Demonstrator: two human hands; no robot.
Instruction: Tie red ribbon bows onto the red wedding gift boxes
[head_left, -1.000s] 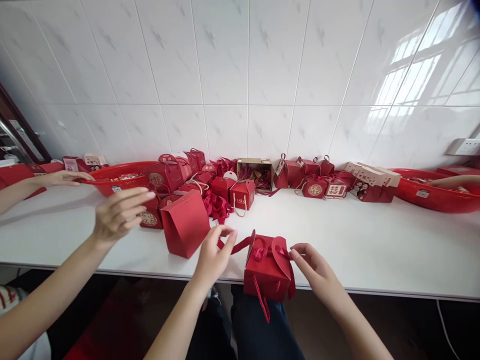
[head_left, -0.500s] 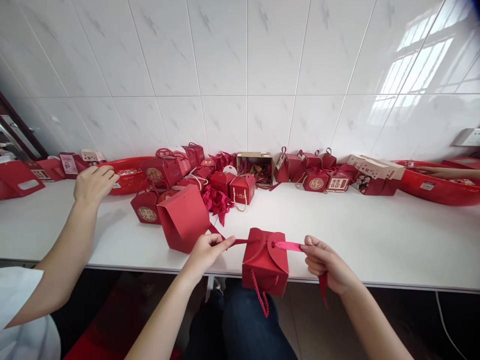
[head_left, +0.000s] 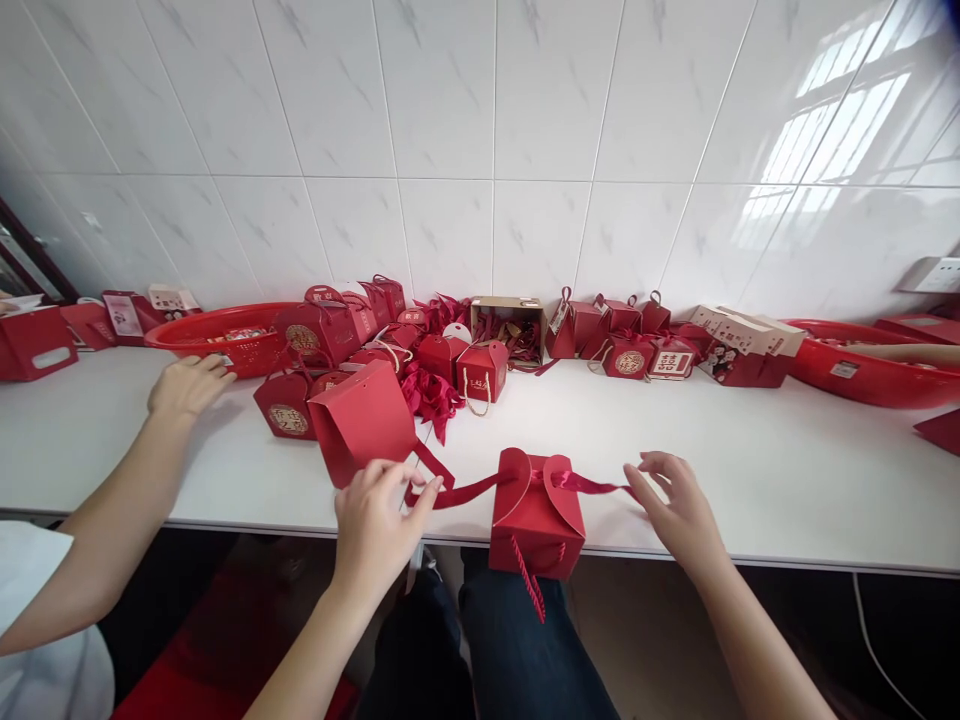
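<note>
A small red gift box (head_left: 536,520) with two rounded top flaps stands at the table's near edge, its rope handle hanging over the edge. A dark red ribbon (head_left: 469,488) runs through the flaps and out to both sides. My left hand (head_left: 379,515) pinches the ribbon's left part. My right hand (head_left: 675,505) lies at the ribbon's right end with its fingers loosely apart, only the tips touching it. A red paper bag (head_left: 364,420) leans just behind my left hand.
Several red gift boxes (head_left: 480,370) and a cardboard box (head_left: 510,325) line the tiled wall. Red basins stand at the left (head_left: 217,340) and right (head_left: 862,375). A co-worker's hand (head_left: 187,385) rests near the left basin; another person's arm (head_left: 915,352) reaches over the right one.
The ribbon was pulled taut half a second ago and now hangs slack. My right hand has loosened its hold and moved right. The co-worker's hand dropped from the basin to the table.
</note>
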